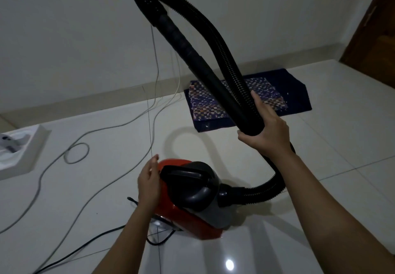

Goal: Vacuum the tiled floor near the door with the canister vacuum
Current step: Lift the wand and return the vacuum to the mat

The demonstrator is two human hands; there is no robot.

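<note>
With the canister vacuum point(192, 205) on the tiled floor point(324, 167), the right hand point(269, 129) gripping its looped hose point(215, 38) and the left hand point(149, 178) open beside the carry handle point(186, 175), I'd unloop the hose and point its mouth floorward.

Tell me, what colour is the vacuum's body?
The vacuum body is red, its handle black; the head view shows it.
</note>
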